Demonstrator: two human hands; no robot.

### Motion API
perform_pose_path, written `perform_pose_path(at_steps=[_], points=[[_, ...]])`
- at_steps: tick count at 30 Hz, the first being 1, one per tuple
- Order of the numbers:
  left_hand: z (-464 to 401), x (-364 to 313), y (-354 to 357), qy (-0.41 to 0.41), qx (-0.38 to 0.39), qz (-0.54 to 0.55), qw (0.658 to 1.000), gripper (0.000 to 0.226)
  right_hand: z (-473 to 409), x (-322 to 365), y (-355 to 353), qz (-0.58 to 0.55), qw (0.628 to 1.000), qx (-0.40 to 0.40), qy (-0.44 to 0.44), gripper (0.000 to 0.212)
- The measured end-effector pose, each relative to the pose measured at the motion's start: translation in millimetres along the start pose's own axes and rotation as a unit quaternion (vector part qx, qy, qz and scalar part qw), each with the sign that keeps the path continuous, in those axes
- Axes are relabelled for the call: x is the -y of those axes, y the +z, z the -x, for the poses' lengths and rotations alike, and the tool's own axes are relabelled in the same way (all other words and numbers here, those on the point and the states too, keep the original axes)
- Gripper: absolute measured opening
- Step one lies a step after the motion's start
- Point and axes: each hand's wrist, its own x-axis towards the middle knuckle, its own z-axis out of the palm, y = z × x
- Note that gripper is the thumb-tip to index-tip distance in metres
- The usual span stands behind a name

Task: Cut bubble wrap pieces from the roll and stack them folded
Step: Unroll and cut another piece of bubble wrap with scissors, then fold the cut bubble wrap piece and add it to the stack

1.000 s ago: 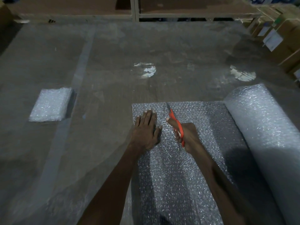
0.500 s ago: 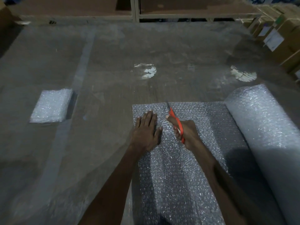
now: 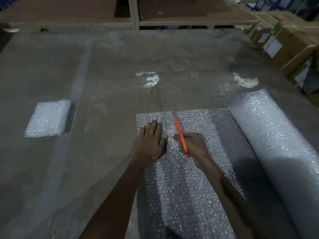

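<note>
Left hand [image 3: 151, 141] presses flat, fingers straight, on the unrolled bubble wrap sheet [image 3: 188, 187] at lower centre. Right hand [image 3: 193, 146] grips orange scissors [image 3: 181, 136] beside it. Roll [image 3: 276, 147] lies right; folded stack [image 3: 49, 119] left.

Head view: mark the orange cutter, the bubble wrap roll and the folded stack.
orange cutter [image 3: 180, 135]: head view, mid-handle above the right hand.
bubble wrap roll [image 3: 269, 135]: head view, top of the rolled body.
folded stack [image 3: 48, 119]: head view, centre of its top sheet.
</note>
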Motion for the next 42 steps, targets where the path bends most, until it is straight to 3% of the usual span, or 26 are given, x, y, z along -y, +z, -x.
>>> perform_pose_path(at_steps=[3,8,12,15,23,26,29,31,36,42], points=[[5.4,1.6,-10.4,0.006,0.000,0.000,1.000,0.068,28.4,-6.4,-3.3,0.019,0.999,-0.002,-0.034,0.018],[34.8,-9.0,-26.7,-0.013,-0.007,-0.010,1.000,0.075,70.0,-22.9,-16.3,0.115,0.982,-0.073,-0.128,0.029],[69.3,-15.6,-12.5,-0.003,-0.016,0.043,0.999,0.082,79.5,-34.7,-27.5,0.264,0.930,-0.164,-0.198,0.019],[98.0,-24.7,1.5,0.010,-0.024,0.040,0.999,0.084,71.6,-44.4,-35.0,0.341,0.895,-0.195,-0.212,0.025],[151.0,-56.5,13.9,0.004,-0.031,-0.001,1.000,0.070,65.0,-59.6,-38.8,0.487,0.828,-0.164,-0.225,0.037],[158.7,-58.6,13.2,-0.007,-0.025,-0.028,0.999,0.068,70.0,-63.5,-39.1,0.482,0.825,-0.169,-0.242,0.033],[161.4,-51.5,14.4,-0.006,-0.027,-0.048,0.998,0.070,74.6,-79.0,-37.3,0.463,0.808,-0.172,-0.320,0.024],[164.6,-43.5,15.4,-0.009,-0.019,-0.049,0.999,0.070,79.8,-91.5,-31.3,0.443,0.800,-0.149,-0.377,0.028],[178.9,-23.6,10.8,-0.019,0.012,-0.074,0.997,0.071,107.7,-114.4,0.7,0.426,0.800,-0.073,-0.416,0.040],[197.1,5.4,-4.0,-0.021,0.005,-0.092,0.996,0.070,144.6,-122.6,42.1,0.537,0.764,-0.027,-0.357,0.056]])
